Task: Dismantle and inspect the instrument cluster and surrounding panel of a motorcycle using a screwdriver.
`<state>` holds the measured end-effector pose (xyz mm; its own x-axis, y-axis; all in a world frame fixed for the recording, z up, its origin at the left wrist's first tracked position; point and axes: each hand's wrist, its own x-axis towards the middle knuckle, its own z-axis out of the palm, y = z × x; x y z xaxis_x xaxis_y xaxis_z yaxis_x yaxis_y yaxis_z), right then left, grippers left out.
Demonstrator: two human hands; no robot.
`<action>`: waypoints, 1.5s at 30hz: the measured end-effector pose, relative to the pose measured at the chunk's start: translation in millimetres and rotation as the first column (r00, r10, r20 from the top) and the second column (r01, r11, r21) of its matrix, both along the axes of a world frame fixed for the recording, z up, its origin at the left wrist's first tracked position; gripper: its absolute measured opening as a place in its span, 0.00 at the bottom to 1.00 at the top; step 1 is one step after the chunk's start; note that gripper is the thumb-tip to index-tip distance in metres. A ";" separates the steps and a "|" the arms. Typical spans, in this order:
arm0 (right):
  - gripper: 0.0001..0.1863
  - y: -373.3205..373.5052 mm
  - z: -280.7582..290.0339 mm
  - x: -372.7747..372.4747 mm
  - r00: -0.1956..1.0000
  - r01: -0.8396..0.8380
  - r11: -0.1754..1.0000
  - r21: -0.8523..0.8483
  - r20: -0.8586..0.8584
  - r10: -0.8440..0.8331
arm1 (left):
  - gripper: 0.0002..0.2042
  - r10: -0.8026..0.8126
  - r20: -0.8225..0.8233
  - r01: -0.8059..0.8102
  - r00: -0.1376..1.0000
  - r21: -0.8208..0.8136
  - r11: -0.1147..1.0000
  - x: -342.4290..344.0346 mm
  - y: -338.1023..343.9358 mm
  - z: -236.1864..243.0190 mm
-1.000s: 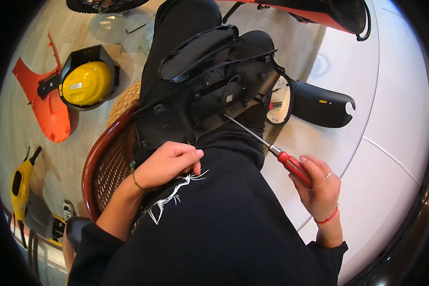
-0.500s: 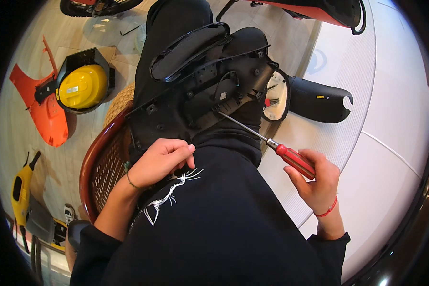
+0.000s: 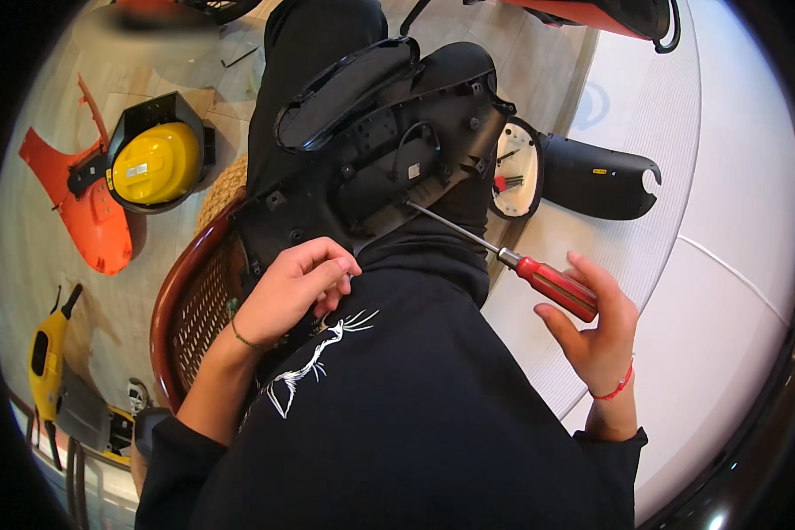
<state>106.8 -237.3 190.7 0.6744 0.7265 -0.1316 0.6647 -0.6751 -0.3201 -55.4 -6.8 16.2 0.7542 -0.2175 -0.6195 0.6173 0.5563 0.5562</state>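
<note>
Head view: screwdriver [image 3: 539,276] between right fingers [image 3: 592,274].

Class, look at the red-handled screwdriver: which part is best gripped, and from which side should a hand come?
Grip the screwdriver by its red handle, coming from the right. The thin metal shaft runs up-left with its tip at the black plastic panel, so only the thick handle end is free. The right hand already cups it there; the left hand rests at the panel's lower edge.
</note>
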 end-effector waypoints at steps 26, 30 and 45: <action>0.14 -44.3 2.7 30.4 0.875 0.483 0.786 0.386 -0.229 -0.426 | 0.10 0.016 -0.125 -0.024 0.992 -0.056 0.998 -2.6 -8.2 8.5; 0.16 -53.8 -9.9 42.3 0.872 0.489 0.761 0.426 -0.209 -0.443 | 0.11 0.035 -0.138 -0.051 0.990 -0.111 0.993 1.2 -8.7 5.3; 0.18 -63.5 -38.4 56.9 0.865 0.501 0.566 0.655 -0.405 -0.297 | 0.12 0.028 -0.113 -0.022 0.993 0.057 0.998 21.2 -9.2 34.0</action>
<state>163.8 -300.8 152.3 0.9426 0.3121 0.1188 0.2256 -0.3329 -0.9156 -34.2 -16.0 50.2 0.6828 -0.1625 -0.7123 0.6648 0.5425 0.5136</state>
